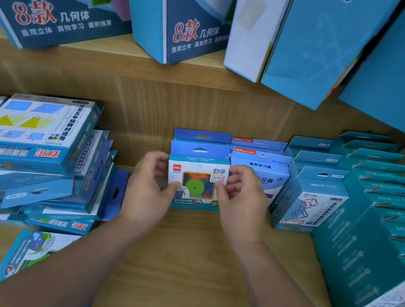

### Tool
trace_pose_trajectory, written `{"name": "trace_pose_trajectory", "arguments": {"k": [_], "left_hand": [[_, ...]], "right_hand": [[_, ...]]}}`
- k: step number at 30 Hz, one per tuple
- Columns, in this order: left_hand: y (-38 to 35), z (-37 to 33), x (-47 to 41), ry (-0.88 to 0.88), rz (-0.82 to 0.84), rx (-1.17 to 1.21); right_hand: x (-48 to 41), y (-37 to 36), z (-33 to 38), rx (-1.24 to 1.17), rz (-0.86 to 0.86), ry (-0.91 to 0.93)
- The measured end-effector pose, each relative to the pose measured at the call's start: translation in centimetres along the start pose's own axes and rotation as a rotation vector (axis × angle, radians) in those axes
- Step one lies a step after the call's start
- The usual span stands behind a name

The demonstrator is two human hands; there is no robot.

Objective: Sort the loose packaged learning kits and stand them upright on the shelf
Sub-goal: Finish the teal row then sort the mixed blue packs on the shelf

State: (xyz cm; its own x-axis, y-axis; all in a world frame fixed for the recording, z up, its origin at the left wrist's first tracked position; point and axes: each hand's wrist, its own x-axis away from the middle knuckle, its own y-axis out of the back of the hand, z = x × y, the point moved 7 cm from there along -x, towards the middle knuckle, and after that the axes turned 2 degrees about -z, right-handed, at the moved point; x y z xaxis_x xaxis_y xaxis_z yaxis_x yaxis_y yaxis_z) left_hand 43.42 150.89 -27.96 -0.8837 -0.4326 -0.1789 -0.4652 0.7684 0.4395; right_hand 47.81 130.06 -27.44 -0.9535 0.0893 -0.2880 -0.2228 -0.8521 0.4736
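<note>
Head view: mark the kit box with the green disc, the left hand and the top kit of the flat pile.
kit box with the green disc (195,179), head view, middle of its front face.
left hand (147,189), head view, back of the hand.
top kit of the flat pile (31,130), head view, its printed face.

Small blue-white kit box (196,176) upright mid-shelf; green disc in window

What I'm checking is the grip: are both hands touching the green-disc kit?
Touching. The head view shows the left hand and right hand pinching opposite sides of the green-disc kit.
</note>
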Motion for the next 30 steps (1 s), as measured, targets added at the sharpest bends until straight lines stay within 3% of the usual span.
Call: {"name": "trace_pose_trajectory", "arguments": {"k": [11, 18, 30], "left_hand": [[-0.9, 0.5, -0.7, 0.007, 0.029, -0.082], [-1.1, 0.8, -0.8, 0.039, -0.006, -0.026], [-0.7, -0.2, -0.2, 0.024, -0.064, -0.095]], "right_hand": [[1.6, -0.4, -1.4, 0.312, 0.244, 0.074], [1.7, 2.5, -0.7, 0.232, 0.008, 0.082], [3.1, 2.8, -2.3, 0.216, 0.095, 0.074]]}}
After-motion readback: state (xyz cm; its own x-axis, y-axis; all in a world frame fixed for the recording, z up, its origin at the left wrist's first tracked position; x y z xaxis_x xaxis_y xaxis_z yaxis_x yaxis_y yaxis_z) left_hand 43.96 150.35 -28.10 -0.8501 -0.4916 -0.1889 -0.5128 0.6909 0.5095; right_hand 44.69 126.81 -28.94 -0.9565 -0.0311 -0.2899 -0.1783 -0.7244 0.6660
